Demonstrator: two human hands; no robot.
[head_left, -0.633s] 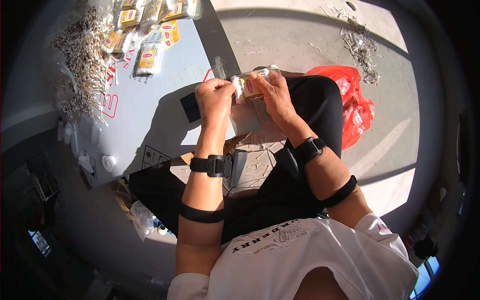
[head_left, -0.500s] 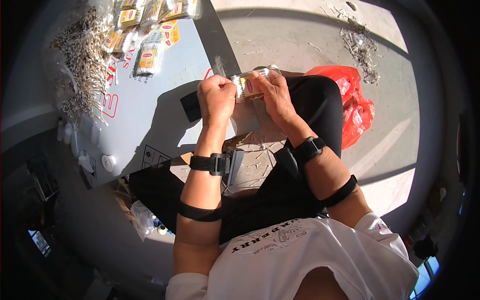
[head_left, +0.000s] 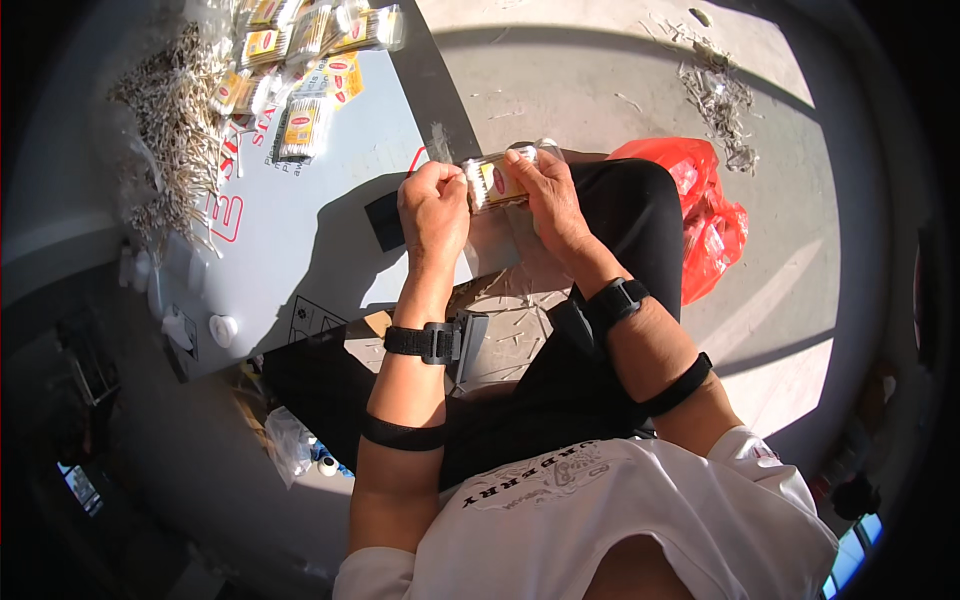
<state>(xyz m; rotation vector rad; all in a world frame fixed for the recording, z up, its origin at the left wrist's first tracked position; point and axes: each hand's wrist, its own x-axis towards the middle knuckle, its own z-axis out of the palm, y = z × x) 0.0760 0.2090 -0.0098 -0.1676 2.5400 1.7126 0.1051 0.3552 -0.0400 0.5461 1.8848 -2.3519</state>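
Observation:
A clear plastic pack of cotton swabs [head_left: 485,184] with a yellow and red label is held above my lap, beside the table's edge. My right hand [head_left: 556,200] grips it from the right, thumb lying across its upper face. At the pack's left end, my left hand [head_left: 434,212] is closed in a pinch on the wrapper; its fingertips are partly hidden. Several similar swab packs [head_left: 302,127] lie on the far left of the table, next to a big heap of loose cotton swabs [head_left: 180,125].
The grey table [head_left: 300,230] carries a dark flat object [head_left: 384,222] near my left hand and a small white round item [head_left: 222,330] at its near edge. A red plastic bag [head_left: 712,235] sits right of my knee. Scattered swabs [head_left: 722,95] litter the floor.
Both hands keep hold of the pack in almost the same place. The view has shifted slightly, and the left forearm sits a little lower in it.

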